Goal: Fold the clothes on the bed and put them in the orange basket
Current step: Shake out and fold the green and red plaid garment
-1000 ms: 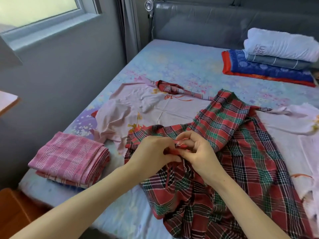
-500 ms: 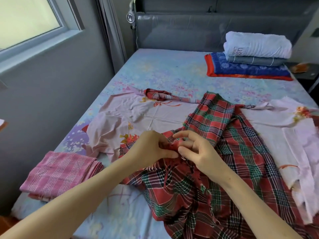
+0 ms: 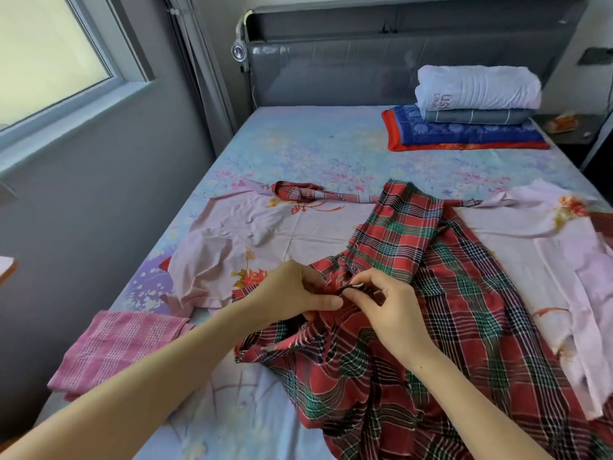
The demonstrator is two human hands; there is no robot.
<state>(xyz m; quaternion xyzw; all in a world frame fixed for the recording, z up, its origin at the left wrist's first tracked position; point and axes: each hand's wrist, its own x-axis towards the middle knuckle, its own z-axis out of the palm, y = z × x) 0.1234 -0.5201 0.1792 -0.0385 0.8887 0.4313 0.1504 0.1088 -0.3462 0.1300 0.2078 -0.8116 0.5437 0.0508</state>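
Observation:
A red and green plaid cloth (image 3: 444,313) lies crumpled across the middle and near right of the bed (image 3: 315,154). My left hand (image 3: 292,293) and my right hand (image 3: 388,310) meet at its bunched edge, and both pinch the plaid fabric between thumb and fingers. Under the plaid cloth spreads a pale pink floral cloth (image 3: 265,230), reaching to the right side. A folded pink checked cloth (image 3: 122,346) sits at the bed's near left corner. The orange basket is out of view.
A stack of folded blankets (image 3: 471,111), white over grey over blue and red, rests near the grey headboard (image 3: 365,61) at the far right. A grey wall with a window (image 3: 49,51) runs along the bed's left side. A dark bedside table (image 3: 570,127) stands at the far right.
The view has tilted up, so the headboard shows and the folded pink cloth sits lower left. Both hands stay together, still pinching the plaid cloth's edge.

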